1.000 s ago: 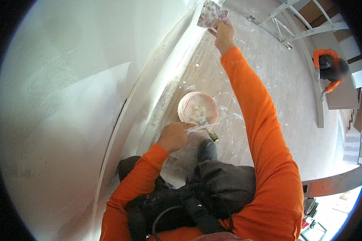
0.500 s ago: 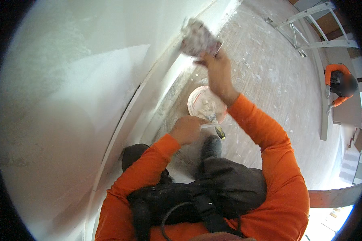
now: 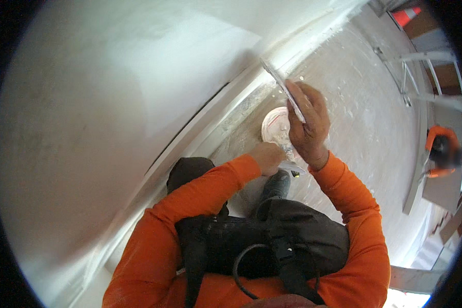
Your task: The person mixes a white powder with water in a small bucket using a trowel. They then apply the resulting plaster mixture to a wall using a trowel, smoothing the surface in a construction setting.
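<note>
Pale, smeared plate (image 3: 279, 82) gripped in my right hand (image 3: 311, 123), edge-on, long axis slanting up-left, far end toward wall (image 3: 185, 61). My left hand (image 3: 267, 157), lower, clutching thin whitish sheet (image 3: 293, 167). Bucket (image 3: 268, 119) on floor (image 3: 359, 108), just beyond left hand, partly hidden behind right hand.

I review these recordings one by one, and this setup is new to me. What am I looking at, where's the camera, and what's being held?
There is no machine here: these are a person's own bare hands, in orange sleeves. The camera sits on that person's head and looks down; its fisheye lens bends straight edges. The right hand holds a thin flat plate, seen nearly edge-on. The left hand appears to hold a pale thin piece. Behind the hands, a round pale bucket stands on the floor, partly hidden. At right is another person.
</note>
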Demonstrator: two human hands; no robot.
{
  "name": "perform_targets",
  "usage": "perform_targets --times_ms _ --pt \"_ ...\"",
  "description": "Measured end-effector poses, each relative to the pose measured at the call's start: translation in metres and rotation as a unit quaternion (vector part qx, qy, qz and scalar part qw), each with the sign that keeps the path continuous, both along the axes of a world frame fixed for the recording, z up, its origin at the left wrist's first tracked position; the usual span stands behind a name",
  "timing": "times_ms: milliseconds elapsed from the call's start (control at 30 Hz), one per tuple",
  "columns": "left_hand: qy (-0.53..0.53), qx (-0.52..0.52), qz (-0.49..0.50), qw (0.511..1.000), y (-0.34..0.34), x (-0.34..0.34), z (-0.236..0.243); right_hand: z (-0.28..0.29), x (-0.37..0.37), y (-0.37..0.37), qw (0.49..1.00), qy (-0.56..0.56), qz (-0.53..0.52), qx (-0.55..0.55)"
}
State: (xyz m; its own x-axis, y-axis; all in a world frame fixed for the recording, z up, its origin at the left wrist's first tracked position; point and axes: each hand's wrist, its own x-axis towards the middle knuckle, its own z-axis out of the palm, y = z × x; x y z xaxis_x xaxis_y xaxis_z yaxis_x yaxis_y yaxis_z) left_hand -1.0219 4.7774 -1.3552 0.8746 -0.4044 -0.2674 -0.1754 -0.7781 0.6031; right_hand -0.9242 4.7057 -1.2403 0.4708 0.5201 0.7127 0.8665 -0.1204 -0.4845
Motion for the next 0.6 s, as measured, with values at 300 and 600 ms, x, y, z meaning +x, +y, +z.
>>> perform_targets --times_ms 300,600 --pt "-0.227 -0.153 0.133 0.952 -0.015 -0.019 -0.056 -0.033 -0.039 0.035 0.973 -0.152 -0.025 -0.174" --pt "0.059 0.007 0.021 0.998 0.001 -0.014 0.018 0.017 -0.036 -0.006 0.966 -0.111 -0.094 -0.212"
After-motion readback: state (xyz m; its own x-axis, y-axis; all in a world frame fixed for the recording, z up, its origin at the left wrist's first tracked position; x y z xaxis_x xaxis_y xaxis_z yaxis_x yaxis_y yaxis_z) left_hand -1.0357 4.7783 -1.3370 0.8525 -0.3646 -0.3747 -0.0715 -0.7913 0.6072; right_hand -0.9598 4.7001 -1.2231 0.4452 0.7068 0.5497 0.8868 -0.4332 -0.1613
